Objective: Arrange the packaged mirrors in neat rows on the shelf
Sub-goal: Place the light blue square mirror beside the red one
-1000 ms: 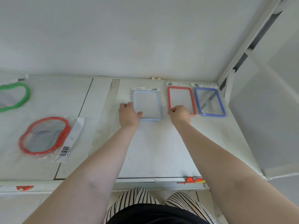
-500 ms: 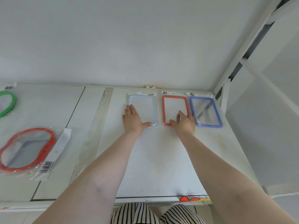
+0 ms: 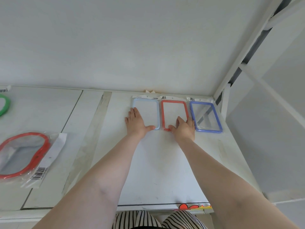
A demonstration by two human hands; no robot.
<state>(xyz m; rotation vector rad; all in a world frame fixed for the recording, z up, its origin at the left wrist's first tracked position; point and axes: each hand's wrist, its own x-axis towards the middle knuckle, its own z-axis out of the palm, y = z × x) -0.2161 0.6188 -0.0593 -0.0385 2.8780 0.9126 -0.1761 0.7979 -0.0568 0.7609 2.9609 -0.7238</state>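
Three packaged rectangular mirrors lie in a row at the back right of the white shelf [image 3: 161, 171]: a light blue one [image 3: 148, 111], a red one [image 3: 173, 109] and a dark blue one [image 3: 206, 114]. My left hand [image 3: 137, 123] lies flat with straight fingers on the light blue mirror's near left corner, thumb along its front edge. My right hand [image 3: 184, 128] rests flat on the red mirror's near right corner, fingers spread over its frame.
On the left part of the shelf lie a red oval mirror in its plastic bag [image 3: 23, 154] and a green-framed mirror [image 3: 4, 104], cut off by the frame edge. A white upright post [image 3: 226, 98] stands just right of the dark blue mirror. The back wall is right behind the row.
Both hands went from curled fists at the mirrors' front edges to flat, straight fingers on the frames. The light blue mirror now sits closer to the red one and farther back.
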